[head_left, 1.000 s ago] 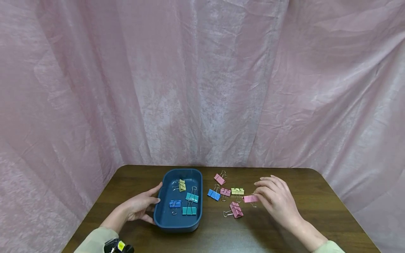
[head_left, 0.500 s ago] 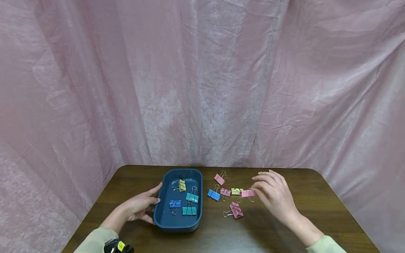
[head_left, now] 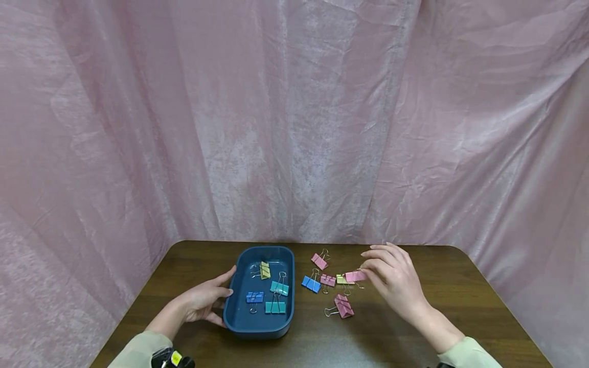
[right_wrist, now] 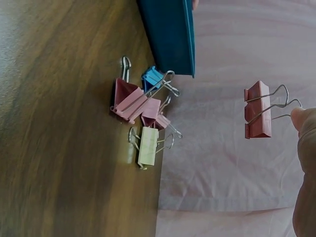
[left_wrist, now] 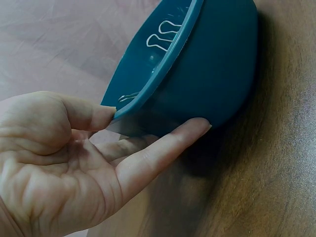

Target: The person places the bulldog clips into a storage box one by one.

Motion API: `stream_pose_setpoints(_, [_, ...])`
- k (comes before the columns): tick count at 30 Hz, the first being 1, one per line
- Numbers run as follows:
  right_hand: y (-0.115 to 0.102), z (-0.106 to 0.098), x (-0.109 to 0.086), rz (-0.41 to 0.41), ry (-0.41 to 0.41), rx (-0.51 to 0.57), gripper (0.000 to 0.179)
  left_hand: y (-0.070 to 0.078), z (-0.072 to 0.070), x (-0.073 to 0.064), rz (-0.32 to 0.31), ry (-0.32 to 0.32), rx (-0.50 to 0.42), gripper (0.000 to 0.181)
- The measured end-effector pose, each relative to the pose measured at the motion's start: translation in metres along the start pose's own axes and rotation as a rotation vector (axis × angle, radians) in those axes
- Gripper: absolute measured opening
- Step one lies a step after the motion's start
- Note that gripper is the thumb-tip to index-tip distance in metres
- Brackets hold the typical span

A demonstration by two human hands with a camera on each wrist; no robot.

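My left hand point(head_left: 204, 300) holds the left side of a dark blue plastic box point(head_left: 259, 329). In the left wrist view, the thumb is at the box's rim point(left_wrist: 148, 91) and the fingers lie against its outer wall. Inside are a yellow clip point(head_left: 264, 270), a blue clip point(head_left: 254, 297) and two teal clips point(head_left: 275, 307). My right hand point(head_left: 395, 278) pinches a pink binder clip point(head_left: 355, 276) by its wire handle, raised above the table. In the right wrist view that pink binder clip point(right_wrist: 259, 111) hangs well apart from the others.
On the wooden table point(head_left: 303, 352), right of the box, lie a blue clip point(head_left: 311, 284), a yellow clip point(head_left: 341, 279), a far pink clip point(head_left: 319, 260), a middle pink clip point(head_left: 328, 280) and a larger near pink clip point(head_left: 343, 306). A pink curtain point(head_left: 294, 128) hangs behind.
My right hand has lifted the pink binder clip and carried it left and slightly away from me, so it now partly overlaps the yellow clip in view. The left hand and box stay put.
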State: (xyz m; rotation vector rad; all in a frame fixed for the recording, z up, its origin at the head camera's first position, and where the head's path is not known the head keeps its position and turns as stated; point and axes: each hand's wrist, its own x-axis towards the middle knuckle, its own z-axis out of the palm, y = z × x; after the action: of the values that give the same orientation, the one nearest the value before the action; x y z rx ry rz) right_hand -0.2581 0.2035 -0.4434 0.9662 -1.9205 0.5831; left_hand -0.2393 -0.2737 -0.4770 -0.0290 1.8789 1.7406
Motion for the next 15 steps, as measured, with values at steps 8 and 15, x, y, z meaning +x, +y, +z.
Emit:
stream_pose_setpoints(8, [0.0, 0.005, 0.008, -0.015, -0.009, -0.009, 0.01, -0.001, 0.0, 0.0, -0.004, 0.004, -0.001, 0.071])
stream_pose_setpoints(15, [0.0, 0.012, 0.017, -0.036, 0.004, 0.0, 0.01, 0.0, 0.0, 0.001, -0.003, 0.008, 0.003, 0.072])
